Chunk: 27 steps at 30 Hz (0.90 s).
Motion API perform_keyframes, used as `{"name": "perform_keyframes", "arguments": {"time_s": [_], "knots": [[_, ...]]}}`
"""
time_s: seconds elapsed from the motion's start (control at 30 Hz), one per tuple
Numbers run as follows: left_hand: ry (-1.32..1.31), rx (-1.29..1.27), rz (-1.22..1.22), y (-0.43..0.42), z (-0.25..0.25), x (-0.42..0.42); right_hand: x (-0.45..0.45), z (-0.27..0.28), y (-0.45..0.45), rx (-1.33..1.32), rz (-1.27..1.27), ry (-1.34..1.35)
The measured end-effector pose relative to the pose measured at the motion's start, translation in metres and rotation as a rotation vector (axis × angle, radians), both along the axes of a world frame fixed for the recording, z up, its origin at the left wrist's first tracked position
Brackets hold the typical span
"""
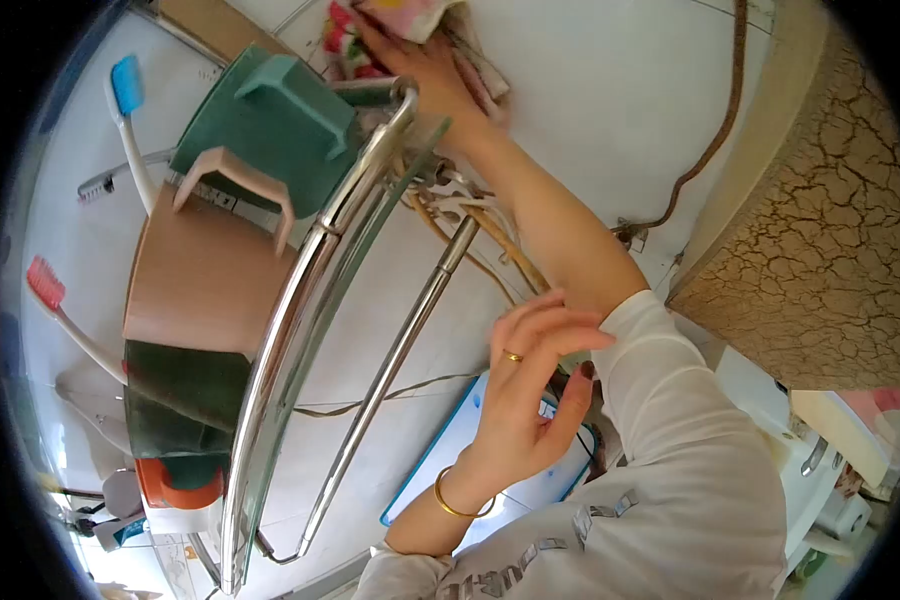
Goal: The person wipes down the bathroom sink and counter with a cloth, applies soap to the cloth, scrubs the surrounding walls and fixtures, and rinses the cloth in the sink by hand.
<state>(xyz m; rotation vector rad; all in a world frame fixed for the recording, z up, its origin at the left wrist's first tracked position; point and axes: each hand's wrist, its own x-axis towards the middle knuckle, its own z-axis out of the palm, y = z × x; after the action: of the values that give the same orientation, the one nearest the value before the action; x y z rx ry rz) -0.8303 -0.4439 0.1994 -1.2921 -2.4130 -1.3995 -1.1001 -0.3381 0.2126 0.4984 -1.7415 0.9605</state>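
Note:
At the top of the head view, my right hand (425, 75) has hold of a patterned cloth (475, 60) in red, white and yellow and presses it against the white tiles. The cloth partly covers its fingers. My left hand (530, 400), with a ring and a gold bangle, is beside my right elbow near the rolled white sleeve (660, 350). Its fingers are loosely bent and apart, holding nothing. I cannot tell whether its fingertips touch the sleeve.
A glass shelf with a chrome rail (300, 270) holds a green mug (270, 130), a pink-brown mug (205, 275) and a dark green cup (185, 400). Toothbrushes (135, 140) stick out past them. Pipes run behind the shelf. A blue-edged panel (440, 450) and cracked brown surface (820, 210) lie nearby.

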Motion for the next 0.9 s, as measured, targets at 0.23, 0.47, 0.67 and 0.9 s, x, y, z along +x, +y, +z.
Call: {"name": "perform_keyframes", "arguments": {"time_s": [0.23,0.47,0.67,0.9], "knots": [[-0.193,-0.091,0.089,-0.040,-0.048,0.013,0.035,-0.110,0.010,-0.123,0.084,-0.639],[-0.262,-0.054,0.102,-0.051,-0.061,0.040,0.041,-0.327,0.033,-0.437,0.234,-0.624],[-0.330,-0.007,0.071,-0.070,-0.063,0.060,0.127,-0.237,0.053,-0.880,0.185,-0.591],[-0.452,0.012,0.073,-0.106,-0.074,0.088,0.267,-0.165,0.016,-0.644,-0.210,-0.183]]}}
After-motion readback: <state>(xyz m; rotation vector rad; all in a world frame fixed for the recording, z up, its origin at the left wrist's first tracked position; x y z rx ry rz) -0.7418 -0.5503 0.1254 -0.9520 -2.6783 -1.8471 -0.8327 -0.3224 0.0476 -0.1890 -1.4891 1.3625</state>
